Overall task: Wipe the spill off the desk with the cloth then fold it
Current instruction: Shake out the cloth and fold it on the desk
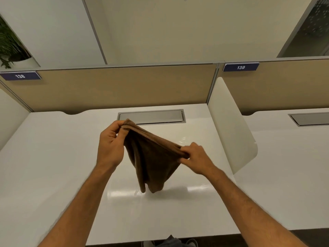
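Note:
A brown cloth (151,161) hangs in the air above the white desk (53,166), doubled over along its top edge. My left hand (110,143) pinches the upper left corner, held higher and farther back. My right hand (195,155) pinches the opposite corner, lower and to the right. The cloth's loose lower corners dangle just above the desk surface near the middle. A faint wet glint (183,139) shows on the desk behind my right hand.
A metal cable flap (151,116) is set into the back of the desk. A tan partition (115,86) stands behind it, and a white curved divider (231,125) closes the right side. A neighbouring desk (284,157) lies beyond.

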